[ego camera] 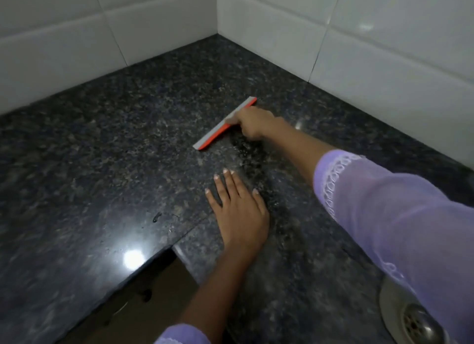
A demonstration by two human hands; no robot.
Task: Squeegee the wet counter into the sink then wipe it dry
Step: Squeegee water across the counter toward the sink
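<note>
An orange squeegee (215,134) with a grey rubber blade lies edge-down on the dark speckled granite counter (115,151), running diagonally toward the corner. My right hand (252,124) grips its handle at the middle, arm stretched forward. My left hand (237,207) rests flat on the counter nearer me, fingers straight and spread. Water droplets (243,148) glisten just behind the blade and a small dark puddle (157,216) sits to the left. The steel sink (389,302) with its drain (416,323) shows at the bottom right, mostly hidden by my purple sleeve.
White tiled walls (333,41) meet in a corner behind the counter. The counter's front edge (159,256) forms an inner corner at lower centre, with a brown floor or cabinet (143,289) below. A bright light reflection lies near that edge.
</note>
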